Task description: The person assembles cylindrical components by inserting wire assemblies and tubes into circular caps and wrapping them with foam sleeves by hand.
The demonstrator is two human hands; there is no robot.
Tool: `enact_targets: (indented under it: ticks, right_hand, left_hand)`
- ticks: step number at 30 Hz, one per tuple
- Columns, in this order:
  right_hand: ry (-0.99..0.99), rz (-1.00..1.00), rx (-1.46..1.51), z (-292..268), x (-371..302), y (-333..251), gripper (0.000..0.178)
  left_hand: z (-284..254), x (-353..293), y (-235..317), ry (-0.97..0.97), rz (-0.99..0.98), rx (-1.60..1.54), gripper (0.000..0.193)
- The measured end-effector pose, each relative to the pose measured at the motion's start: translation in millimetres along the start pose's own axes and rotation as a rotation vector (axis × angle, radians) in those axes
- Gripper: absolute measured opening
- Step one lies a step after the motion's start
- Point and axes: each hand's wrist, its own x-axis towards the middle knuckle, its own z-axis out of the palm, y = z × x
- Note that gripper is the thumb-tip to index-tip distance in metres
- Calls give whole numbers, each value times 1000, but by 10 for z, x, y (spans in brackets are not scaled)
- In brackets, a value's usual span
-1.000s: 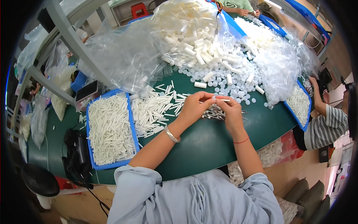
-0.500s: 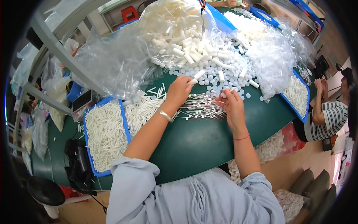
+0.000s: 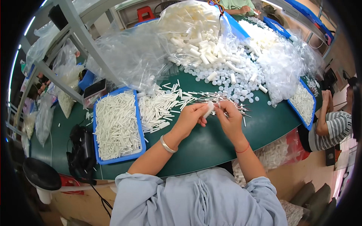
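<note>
My left hand (image 3: 193,117) is closed around a short white plastic tube (image 3: 209,109), tilted over the table. Close against the tube's far end, my right hand (image 3: 230,119) pinches a small whitish piece (image 3: 218,106), mostly covered by the fingertips; it looks like one of the round caps. Just beyond both hands lies a bundle of thin wired parts (image 3: 211,96) with white and dark ends. Many translucent round caps (image 3: 244,92) are scattered past that, with loose white tubes (image 3: 233,78) among them.
A blue tray (image 3: 142,132) full of thin white sticks stands left, beside a loose stick pile (image 3: 154,109). Clear bags (image 3: 128,56) and a large bag of white tubes (image 3: 192,30) fill the back. A metal frame (image 3: 88,45) rises at left. Co-workers sit at right and far side.
My hands have come together nearer my body. The left has brought the white tube down and right, and the right has moved its small piece to the tube's end. The view has shifted slightly.
</note>
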Motion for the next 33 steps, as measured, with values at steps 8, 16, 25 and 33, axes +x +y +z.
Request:
enact_targets:
  ticks: [8, 16, 25, 33]
  right_hand:
    - [-229, -200, -316, -285, -23, -139, 16]
    - [-533, -271, -399, -205, 155, -332, 50]
    - [-556, -139, -207, -164, 144, -207, 44]
    - [-270, 173, -116, -148, 241, 132, 21]
  left_hand:
    - [-82, -134, 86, -45, 83, 378, 28]
    - [-147, -208, 234, -92, 54, 491, 38]
    - [-184, -166, 262, -70, -17, 336, 45]
    - [-511, 541, 232, 238, 483, 965, 24]
